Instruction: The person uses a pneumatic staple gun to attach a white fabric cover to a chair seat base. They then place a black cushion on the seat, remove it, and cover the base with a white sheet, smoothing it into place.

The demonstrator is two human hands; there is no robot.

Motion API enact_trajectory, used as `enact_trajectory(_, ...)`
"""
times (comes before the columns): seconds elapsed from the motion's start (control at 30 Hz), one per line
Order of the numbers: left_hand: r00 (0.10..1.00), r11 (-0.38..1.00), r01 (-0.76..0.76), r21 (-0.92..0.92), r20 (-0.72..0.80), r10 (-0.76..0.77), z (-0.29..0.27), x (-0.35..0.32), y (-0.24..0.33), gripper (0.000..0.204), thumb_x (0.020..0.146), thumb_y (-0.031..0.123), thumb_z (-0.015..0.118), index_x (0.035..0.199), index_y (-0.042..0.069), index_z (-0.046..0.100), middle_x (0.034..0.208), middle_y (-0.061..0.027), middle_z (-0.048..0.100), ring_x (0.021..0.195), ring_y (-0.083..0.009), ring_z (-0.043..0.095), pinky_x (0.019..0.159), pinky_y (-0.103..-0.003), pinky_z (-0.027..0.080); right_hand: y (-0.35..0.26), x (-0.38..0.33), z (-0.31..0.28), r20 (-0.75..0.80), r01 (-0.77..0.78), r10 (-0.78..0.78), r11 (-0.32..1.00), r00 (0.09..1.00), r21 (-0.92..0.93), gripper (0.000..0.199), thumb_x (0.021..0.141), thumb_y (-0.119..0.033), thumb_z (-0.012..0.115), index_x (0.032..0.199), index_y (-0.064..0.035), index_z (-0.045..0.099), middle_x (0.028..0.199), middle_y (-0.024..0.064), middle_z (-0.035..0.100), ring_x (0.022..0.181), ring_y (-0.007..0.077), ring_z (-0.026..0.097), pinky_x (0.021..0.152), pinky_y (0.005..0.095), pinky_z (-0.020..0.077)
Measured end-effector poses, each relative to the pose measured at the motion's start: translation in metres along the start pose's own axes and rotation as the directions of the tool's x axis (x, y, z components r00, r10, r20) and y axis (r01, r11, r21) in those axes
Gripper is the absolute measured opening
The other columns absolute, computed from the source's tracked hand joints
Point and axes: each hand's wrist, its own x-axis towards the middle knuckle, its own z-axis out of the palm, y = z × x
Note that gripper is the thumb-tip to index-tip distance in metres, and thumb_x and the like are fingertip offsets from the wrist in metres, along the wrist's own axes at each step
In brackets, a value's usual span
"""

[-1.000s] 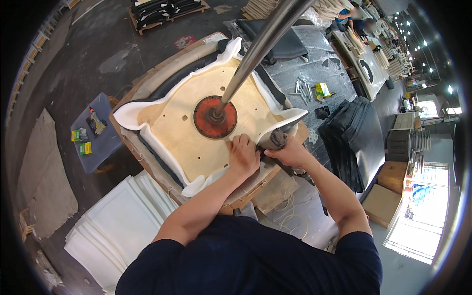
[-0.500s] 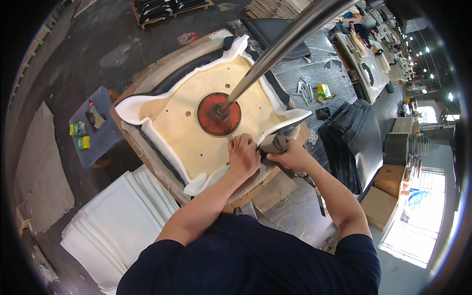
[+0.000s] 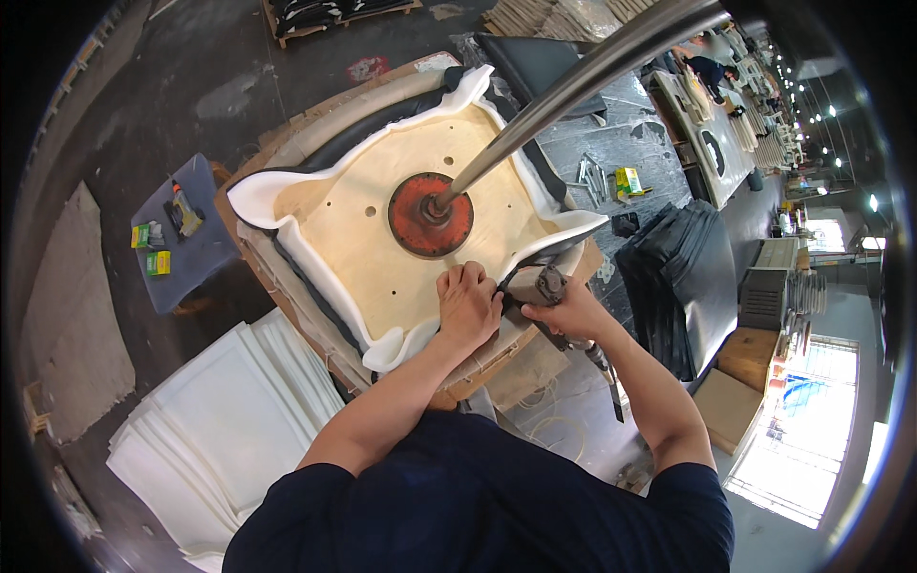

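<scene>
Edging slightly farther from disc [image 3: 409,218], apparently onto fresh edge of board [image 3: 330,253], gripping tool [image 3: 535,285] in right hand [image 3: 575,310], curling left hand [image 3: 467,306] beside it, grasp unclear.

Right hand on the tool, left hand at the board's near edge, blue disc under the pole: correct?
Not blue: the head view shows a red disc under the pole. The right hand is on the tool, the left hand at the near edge of the board.

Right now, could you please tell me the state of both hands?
Left hand: curled at the edge of the wooden board; grip cannot be told.
Right hand: closed around a power tool.
</scene>
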Motion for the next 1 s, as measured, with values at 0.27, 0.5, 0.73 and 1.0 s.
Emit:
enact_trajectory(0.27, 0.996, 0.996, 0.005, 0.095, 0.088, -0.013, -0.022, -0.008, 0.008, 0.028, 0.089, 0.031, 0.085, 0.101, 0.007, 0.078, 0.116, -0.0108, 0.062, 0.118, -0.0322, 0.054, 0.104, -0.049, 0.038, 0.004, 0.011, 0.009, -0.092, 0.021, -0.029, 0.996, 0.995, -0.081, 0.057, 0.089, -0.034, 0.095, 0.132, -0.0026, 0.076, 0.092, 0.0085, 0.08, 0.061, 0.0142, 0.068, 0.057, 0.0347, 0.057)
enact_trajectory(0.5, 0.993, 0.981, -0.007, 0.195, 0.114, -0.015, -0.022, -0.017, 0.006, 0.03, 0.091, 0.037, 0.083, 0.101, 0.009, 0.078, 0.112, -0.0106, 0.064, 0.115, -0.0309, 0.055, 0.1, -0.048, 0.038, 0.015, -0.012, 0.01, -0.072, 0.059, -0.048, 0.986, 0.996, 0.154, 0.058, 0.093, -0.021, 0.093, 0.145, -0.0061, 0.071, 0.093, 0.004, 0.078, 0.059, 0.0099, 0.062, 0.054, 0.0306, 0.0533)
enact_trajectory(0.73, 0.992, 0.99, 0.054, 0.132, 0.11, -0.068, -0.015, -0.009, 0.001, 0.015, 0.093, 0.025, 0.077, 0.094, 0.01, 0.078, 0.108, -0.011, 0.065, 0.113, -0.0328, 0.056, 0.099, -0.05, 0.038, 0.003, -0.01, 0.012, -0.001, 0.025, -0.025, 0.995, 1.0, 0.101, 0.061, 0.093, -0.022, 0.092, 0.148, -0.0067, 0.069, 0.091, 0.0026, 0.077, 0.058, 0.0094, 0.061, 0.054, 0.03, 0.053)
enact_trajectory(1.0, 0.992, 0.993, 0.083, 0.078, 0.089, -0.09, -0.014, -0.012, -0.001, 0.015, 0.091, 0.024, 0.077, 0.09, 0.01, 0.075, 0.107, -0.0102, 0.064, 0.112, -0.0323, 0.056, 0.098, -0.05, 0.038, -0.017, -0.004, 0.012, 0.014, -0.037, 0.038, 0.999, 0.999, -0.033, 0.06, 0.092, -0.025, 0.092, 0.145, -0.0051, 0.071, 0.097, 0.0059, 0.081, 0.066, 0.0127, 0.068, 0.063, 0.0326, 0.059)
